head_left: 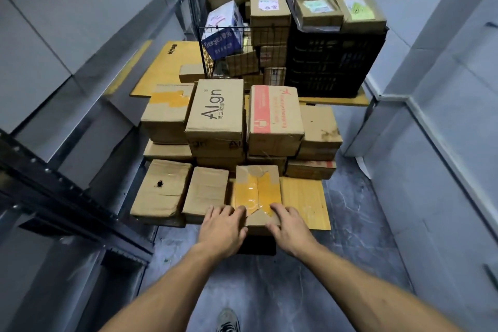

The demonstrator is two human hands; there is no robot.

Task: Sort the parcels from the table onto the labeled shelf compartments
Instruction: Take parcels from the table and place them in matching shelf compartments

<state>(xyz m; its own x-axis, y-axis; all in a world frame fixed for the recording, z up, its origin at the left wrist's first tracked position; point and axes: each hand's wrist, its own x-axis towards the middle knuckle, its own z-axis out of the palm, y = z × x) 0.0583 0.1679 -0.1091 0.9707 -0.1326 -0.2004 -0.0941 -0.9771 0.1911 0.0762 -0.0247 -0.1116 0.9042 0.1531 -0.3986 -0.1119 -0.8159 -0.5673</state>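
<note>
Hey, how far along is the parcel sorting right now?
Early. Done: no parcels show on the visible part of the shelf at left. In hand: the left hand and right hand hold the yellow-taped box at the near edge of the table. Left: the stacked boxes behind it, like the Align box, plus the full wire basket and black crate.
</note>
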